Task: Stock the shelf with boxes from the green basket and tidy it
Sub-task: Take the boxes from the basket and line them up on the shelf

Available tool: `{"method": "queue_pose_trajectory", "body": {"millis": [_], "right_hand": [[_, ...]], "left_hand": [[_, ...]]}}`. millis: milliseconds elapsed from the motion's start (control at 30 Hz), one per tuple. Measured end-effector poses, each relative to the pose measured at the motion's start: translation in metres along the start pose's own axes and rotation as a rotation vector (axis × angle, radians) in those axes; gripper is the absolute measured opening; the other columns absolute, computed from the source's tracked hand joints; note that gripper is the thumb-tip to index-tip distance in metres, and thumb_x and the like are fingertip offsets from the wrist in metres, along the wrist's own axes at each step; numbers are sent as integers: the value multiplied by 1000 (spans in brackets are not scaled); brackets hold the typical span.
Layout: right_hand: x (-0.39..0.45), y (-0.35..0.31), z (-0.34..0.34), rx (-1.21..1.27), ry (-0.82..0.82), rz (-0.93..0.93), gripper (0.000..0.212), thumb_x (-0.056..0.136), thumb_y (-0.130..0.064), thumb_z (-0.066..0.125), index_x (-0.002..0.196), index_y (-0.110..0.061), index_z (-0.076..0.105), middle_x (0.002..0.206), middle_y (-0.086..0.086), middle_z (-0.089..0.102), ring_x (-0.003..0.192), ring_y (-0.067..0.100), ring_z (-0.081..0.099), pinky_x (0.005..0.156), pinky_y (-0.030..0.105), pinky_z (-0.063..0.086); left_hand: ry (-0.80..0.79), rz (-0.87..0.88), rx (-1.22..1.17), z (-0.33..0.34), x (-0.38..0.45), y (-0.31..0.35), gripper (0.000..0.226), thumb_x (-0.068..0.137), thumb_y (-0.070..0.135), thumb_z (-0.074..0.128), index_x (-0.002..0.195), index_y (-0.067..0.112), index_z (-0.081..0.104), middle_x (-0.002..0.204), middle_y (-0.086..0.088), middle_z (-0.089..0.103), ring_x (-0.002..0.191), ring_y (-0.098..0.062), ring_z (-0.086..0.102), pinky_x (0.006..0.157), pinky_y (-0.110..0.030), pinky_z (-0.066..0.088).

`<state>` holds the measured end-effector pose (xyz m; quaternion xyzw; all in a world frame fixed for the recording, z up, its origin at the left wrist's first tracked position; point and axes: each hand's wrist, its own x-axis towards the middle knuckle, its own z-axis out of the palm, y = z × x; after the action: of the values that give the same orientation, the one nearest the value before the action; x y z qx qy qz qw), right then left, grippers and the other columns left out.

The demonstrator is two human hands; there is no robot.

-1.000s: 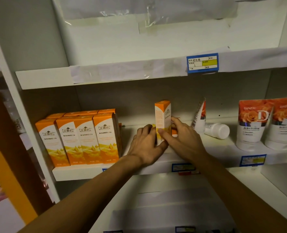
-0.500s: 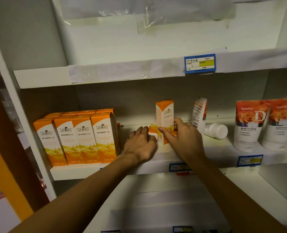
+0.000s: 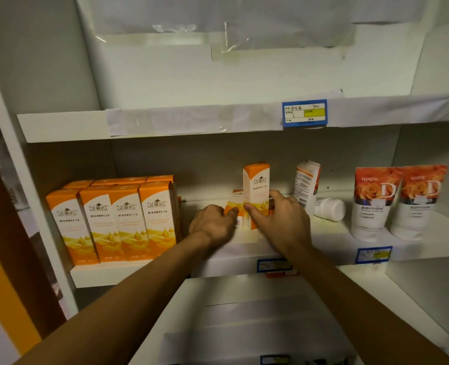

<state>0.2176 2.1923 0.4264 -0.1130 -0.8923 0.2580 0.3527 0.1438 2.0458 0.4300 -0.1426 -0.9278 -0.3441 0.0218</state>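
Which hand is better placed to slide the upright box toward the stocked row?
Right hand: it grips the upright box. The left hand is busy with a tilted box.

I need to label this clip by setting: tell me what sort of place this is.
Probably a shop's stocking shelf, perhaps a pharmacy or cosmetics store. A blue price tag sits on the shelf edge, identical orange boxes stand in a facing row, and rose-printed tubes are lined up to their right.

Both hands [image 3: 212,225] [image 3: 281,222] forward, fingers curled
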Motion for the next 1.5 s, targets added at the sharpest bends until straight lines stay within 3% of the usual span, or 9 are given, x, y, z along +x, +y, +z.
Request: {"method": "queue_pose_trajectory", "body": {"millis": [300, 467, 600, 700, 800, 1033, 1233, 1333, 1500], "right_hand": [[-2, -11, -8, 99, -81, 96, 54, 88, -57, 61, 125, -18, 57, 123, 0, 68, 106, 21, 67, 72, 26, 53], [-6, -19, -20, 219, -79, 179, 54, 81, -60, 69, 119, -23, 59, 112, -3, 71, 94, 17, 68, 72, 31, 58], [-7, -22, -21, 362, -47, 255, 53, 80, -53, 74, 118, -21, 56, 113, -2, 70, 98, 18, 69, 75, 34, 61], [-8, -22, -20, 488, -64, 302, 59, 79, -47, 78, 124, -19, 53, 120, 3, 69, 100, 19, 70, 82, 39, 61], [-9, -21, -19, 515, -102, 253, 62, 80, -43, 78, 131, -17, 54, 123, 1, 68, 101, 17, 70, 84, 38, 61], [-8, -22, -17, 538, -238, 190, 59, 77, -39, 82, 126, -18, 59, 122, -1, 69, 104, 14, 68, 87, 35, 59], [-6, -29, -11, 644, -291, 227, 69, 74, -24, 86, 131, -17, 46, 125, 2, 66, 107, 17, 67, 91, 41, 58], [1, -28, -8, 675, -335, 197, 68, 72, -19, 87, 130, -20, 52, 122, 1, 69, 108, 17, 68, 92, 45, 58], [6, -30, -11, 710, -394, 162, 56, 74, -14, 86, 122, -25, 59, 114, -3, 71, 101, 11, 69, 81, 30, 59]], "left_hand": [[13, 4, -324, -4, -14, 4, 8, 95, 36, 64, 94, 29, 59, 96, -1, 71, 89, -22, 69, 87, -46, 58], [-4, 15, -543, 1, -21, 9, 53, 86, 12, 72, 130, 29, 46, 111, -1, 61, 104, -27, 63, 92, -50, 56], [27, 73, -504, 5, -25, 9, 74, 83, 14, 69, 147, 28, 36, 120, -1, 57, 110, -27, 61, 96, -49, 54], [47, 111, -482, 10, -26, 3, 60, 84, 18, 68, 138, 29, 45, 132, -4, 57, 112, -25, 62, 95, -47, 56], [44, 148, -525, 9, -27, -3, 47, 86, 16, 69, 128, 28, 52, 128, -3, 59, 113, -22, 62, 94, -47, 57], [9, 106, -593, -1, -30, -4, 37, 89, 5, 68, 115, 27, 53, 113, -1, 68, 107, -23, 66, 93, -48, 57], [11, 106, -578, -3, -33, -4, 33, 94, 2, 61, 116, 23, 50, 122, -7, 66, 111, -24, 66, 91, -43, 58], [-9, 123, -551, -4, -33, -3, 32, 96, 3, 57, 118, 25, 49, 128, -7, 64, 114, -25, 64, 94, -45, 57], [-26, 153, -460, -7, -35, -7, 38, 98, 8, 55, 133, 24, 50, 134, -5, 61, 120, -26, 61, 98, -48, 55]]}}
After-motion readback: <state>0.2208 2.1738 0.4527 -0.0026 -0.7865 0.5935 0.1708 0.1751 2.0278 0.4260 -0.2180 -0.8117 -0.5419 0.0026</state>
